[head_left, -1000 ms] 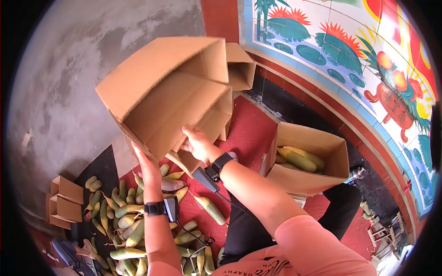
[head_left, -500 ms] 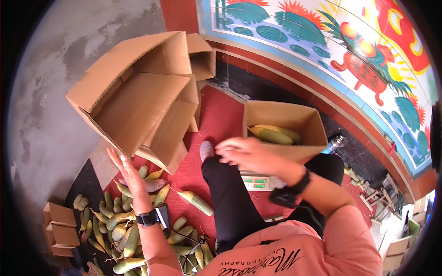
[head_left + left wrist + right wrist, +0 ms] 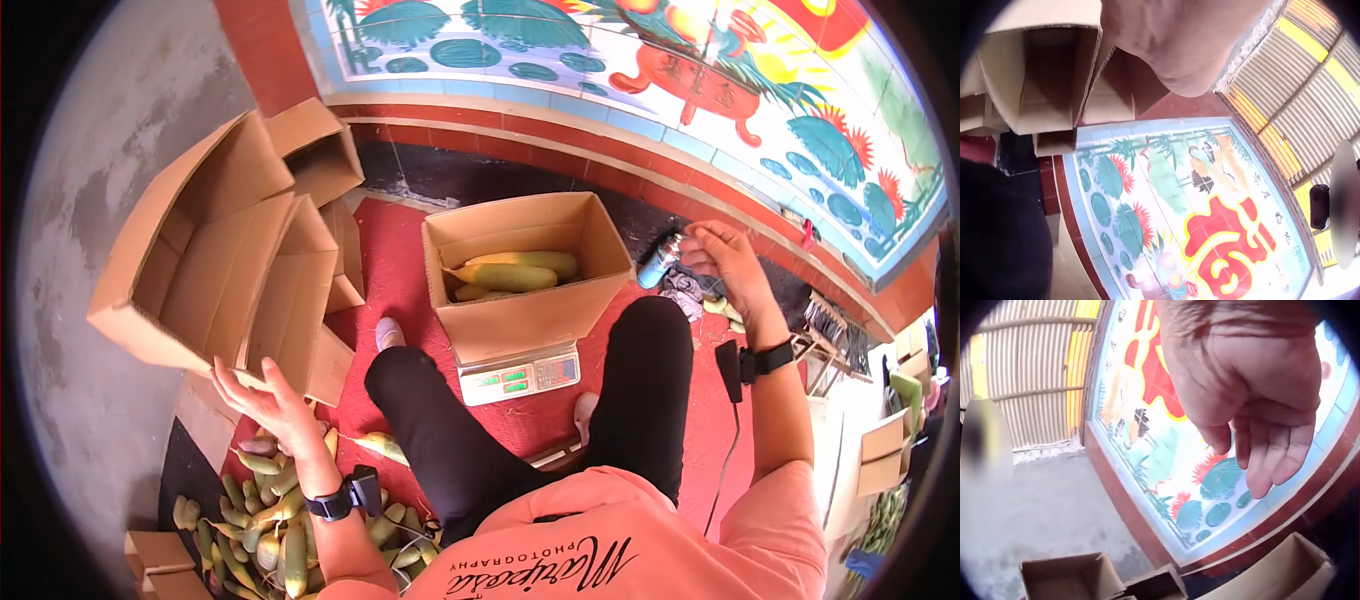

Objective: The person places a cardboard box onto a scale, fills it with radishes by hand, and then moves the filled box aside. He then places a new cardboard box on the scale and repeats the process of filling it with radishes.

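My left hand (image 3: 265,405) is raised with fingers spread, its fingertips right at the lower edge of the large cardboard carton (image 3: 150,325) in the head view. That carton tilts on its side with other cartons (image 3: 300,265) beside it. Off to the right my right hand (image 3: 725,262) is lifted with loosely bent fingers, holding nothing; the right wrist view shows its palm and relaxed fingers (image 3: 1263,462). Between the two hands, an open carton (image 3: 540,320) stands on a digital scale (image 3: 520,378). Several long green-yellow radishes (image 3: 510,277) lie inside it.
A heap of radishes (image 3: 290,545) covers the floor at lower left, near small cartons (image 3: 165,555). A blue bottle (image 3: 658,265) stands beyond the right knee. Behind runs a tiled mural wall (image 3: 560,95). Red matting (image 3: 385,240) lies underneath.
My right hand has left the large carton and swung right, past the carton on the scale. The left hand stays by the large carton's lower edge. The head view has turned right.
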Demonstrator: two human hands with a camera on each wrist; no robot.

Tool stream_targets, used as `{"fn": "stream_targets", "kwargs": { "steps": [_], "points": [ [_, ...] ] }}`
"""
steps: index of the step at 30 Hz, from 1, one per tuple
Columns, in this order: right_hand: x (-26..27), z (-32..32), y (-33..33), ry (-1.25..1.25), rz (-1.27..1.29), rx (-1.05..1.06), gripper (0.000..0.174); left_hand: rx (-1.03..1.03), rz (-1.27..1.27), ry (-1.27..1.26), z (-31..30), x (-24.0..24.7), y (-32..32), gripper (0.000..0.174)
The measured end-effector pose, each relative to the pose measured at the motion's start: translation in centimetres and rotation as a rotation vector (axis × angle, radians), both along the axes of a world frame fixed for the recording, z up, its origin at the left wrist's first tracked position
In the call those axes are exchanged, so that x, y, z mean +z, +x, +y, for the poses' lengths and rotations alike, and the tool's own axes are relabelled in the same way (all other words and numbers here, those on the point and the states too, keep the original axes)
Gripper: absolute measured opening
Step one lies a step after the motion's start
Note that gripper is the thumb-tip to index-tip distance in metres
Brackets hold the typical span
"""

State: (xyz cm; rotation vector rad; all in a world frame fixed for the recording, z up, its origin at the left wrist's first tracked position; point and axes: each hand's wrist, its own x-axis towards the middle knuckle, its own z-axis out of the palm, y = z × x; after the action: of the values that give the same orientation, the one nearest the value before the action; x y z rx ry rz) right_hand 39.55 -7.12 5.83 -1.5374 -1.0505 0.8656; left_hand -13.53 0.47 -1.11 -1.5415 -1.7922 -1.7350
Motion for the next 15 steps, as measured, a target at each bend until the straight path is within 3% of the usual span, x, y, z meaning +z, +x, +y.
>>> {"fn": "stream_targets", "kwargs": {
  "steps": [5, 10, 12, 13, 15],
  "points": [
    [-5.1, 0.4, 2.7, -0.113, 0.06, -0.041, 0.025, 0.379, 0.124, -0.014, 2.9, -2.2, -2.3, 0.063],
    [-9.5, 3.6, 4.1, -0.136, 0.045, 0.001, 0.024, 0.364, 0.055, -0.08, 1.4, -3.0, -3.3, 0.06],
    [-11.6, 5.2, 3.8, -0.108, -0.005, -0.015, 0.024, 0.591, 0.235, -0.036, 0.3, -3.1, -3.2, 0.056],
    [-12.9, 6.1, 3.8, -0.074, -0.064, -0.034, 0.024, 0.559, 0.278, -0.011, -0.4, -2.5, -1.9, 0.053],
    [-16.2, 8.4, 4.5, 0.02, -0.328, -0.058, 0.025, 0.289, 0.385, 0.032, -0.4, -1.9, 0.9, 0.051]
  ]
}}
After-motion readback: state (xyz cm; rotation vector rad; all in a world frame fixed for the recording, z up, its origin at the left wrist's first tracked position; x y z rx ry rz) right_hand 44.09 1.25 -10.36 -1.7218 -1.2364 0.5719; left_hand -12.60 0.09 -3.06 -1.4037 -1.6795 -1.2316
